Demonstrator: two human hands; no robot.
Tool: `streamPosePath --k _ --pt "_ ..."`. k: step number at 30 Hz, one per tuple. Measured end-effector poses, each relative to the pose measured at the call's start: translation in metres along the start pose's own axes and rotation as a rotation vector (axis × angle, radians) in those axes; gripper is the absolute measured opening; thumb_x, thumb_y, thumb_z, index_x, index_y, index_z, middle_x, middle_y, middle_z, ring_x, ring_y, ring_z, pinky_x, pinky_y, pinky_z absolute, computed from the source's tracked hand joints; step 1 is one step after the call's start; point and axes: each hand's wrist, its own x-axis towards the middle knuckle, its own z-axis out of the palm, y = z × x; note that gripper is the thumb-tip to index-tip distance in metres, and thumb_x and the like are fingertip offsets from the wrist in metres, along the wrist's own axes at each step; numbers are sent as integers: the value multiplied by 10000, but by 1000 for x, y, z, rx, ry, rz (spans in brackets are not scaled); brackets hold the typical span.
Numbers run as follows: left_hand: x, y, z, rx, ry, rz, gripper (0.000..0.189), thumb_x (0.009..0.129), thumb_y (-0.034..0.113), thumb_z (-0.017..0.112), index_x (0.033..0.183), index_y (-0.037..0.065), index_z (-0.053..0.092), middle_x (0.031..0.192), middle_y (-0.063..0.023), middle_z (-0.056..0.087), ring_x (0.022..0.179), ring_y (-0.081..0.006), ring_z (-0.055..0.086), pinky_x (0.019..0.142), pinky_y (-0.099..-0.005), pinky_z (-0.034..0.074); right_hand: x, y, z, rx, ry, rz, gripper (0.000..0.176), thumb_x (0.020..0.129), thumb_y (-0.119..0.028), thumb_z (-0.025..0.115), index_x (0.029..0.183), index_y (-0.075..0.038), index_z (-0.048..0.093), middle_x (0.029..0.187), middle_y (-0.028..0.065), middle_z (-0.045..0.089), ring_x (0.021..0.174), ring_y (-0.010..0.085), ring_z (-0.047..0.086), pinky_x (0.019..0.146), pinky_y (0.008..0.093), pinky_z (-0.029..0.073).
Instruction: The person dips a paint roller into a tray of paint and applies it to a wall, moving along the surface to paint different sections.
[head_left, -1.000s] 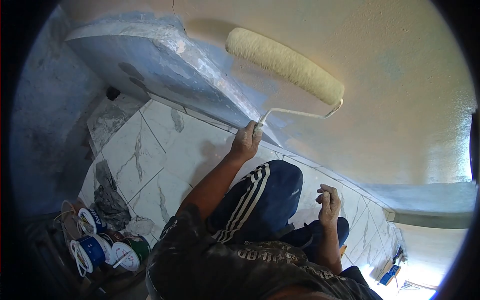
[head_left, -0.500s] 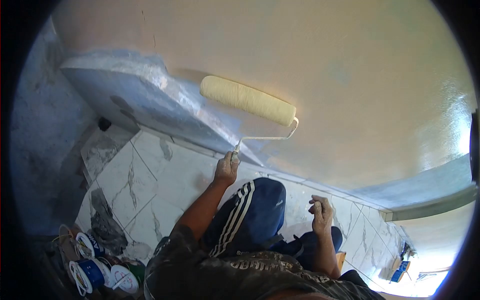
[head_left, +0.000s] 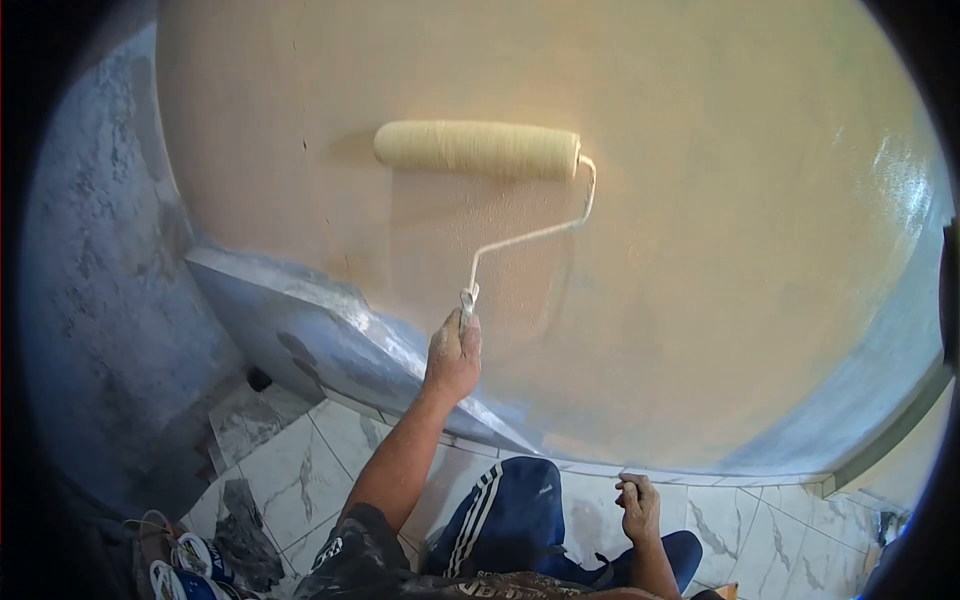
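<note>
My left hand [head_left: 456, 356] is closed round the handle of a paint roller [head_left: 478, 150]. Its long, cream-coloured sleeve lies level against the beige wall [head_left: 700, 250], and a thin bent metal frame [head_left: 530, 236] links it to the handle. Beneath the sleeve, a patch of wall looks wet and streaked. My right hand [head_left: 640, 508] hovers near my right knee, with its fingers loosely bent and partly apart. Nothing can be seen in it. Both hands have pale smears on them.
A grey-blue ledge [head_left: 300, 310] slopes down along the wall's foot to the marble-patterned floor tiles [head_left: 295, 470]. On the left stands a rough grey wall [head_left: 110, 260]. Paint buckets [head_left: 172, 582] and a crumpled dark plastic bag [head_left: 243, 535] are at lower left.
My left hand has pushed the roller up the wall, and its sleeve has turned from slanted to nearly level. The view has tilted upward. My right hand stays near the knee.
</note>
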Motion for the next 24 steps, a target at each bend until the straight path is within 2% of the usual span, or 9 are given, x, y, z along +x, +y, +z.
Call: streamPosePath --k 2,3,5,7,14,18,21,24 --pt "23 28 -10 97 -6 63 377 1021 353 405 901 8 497 644 -114 518 564 -242 551 558 -404 448 0 3 -3 8 -12 11 354 972 -284 504 1077 26 640 833 154 650 659 197 627 616 314 525" --pt "33 44 -13 104 -1 74 377 1021 353 405 901 8 497 644 -114 518 564 -242 551 558 -404 448 1 5 -4 46 -5 21 346 971 -278 508 1072 24 646 828 146 648 658 192 627 615 315 522" --pt "49 76 -19 15 -15 38 430 1025 409 386 891 17 503 634 -91 508 558 -204 549 533 -376 451 4 11 -7 45 5 4 340 971 -271 512 1070 25 646 828 141 648 656 190 625 615 315 519" --pt "68 103 -22 58 7 83 419 1030 455 375 825 98 450 576 19 428 440 -91 438 392 -264 374 4 12 -9 41 14 -6 334 970 -265 515 1068 26 646 828 137 647 653 187 623 614 314 516" --pt "124 214 -37 33 20 56 462 1018 504 378 805 105 471 583 26 443 466 -94 449 437 -271 402 -4 7 -11 72 23 33 354 961 -285 527 1065 30 650 832 140 650 650 191 623 614 313 512" --pt "159 264 -44 51 25 171 467 1017 496 382 831 83 498 602 11 468 482 -113 466 452 -302 408 -5 6 -14 62 25 23 353 958 -283 532 1053 35 653 830 150 651 654 198 630 613 319 518" --pt "182 292 -44 41 32 212 461 1024 466 379 859 61 526 617 -5 483 488 -134 479 457 -327 410 -4 12 -14 36 34 -21 304 984 -254 504 1065 8 635 822 95 647 612 146 590 585 283 502" --pt "183 301 -44 18 21 228 449 1021 483 376 843 90 498 625 7 477 487 -118 463 457 -304 414 -6 12 -15 48 27 -15 318 982 -265 504 1064 12 636 822 99 649 614 153 595 588 288 505"
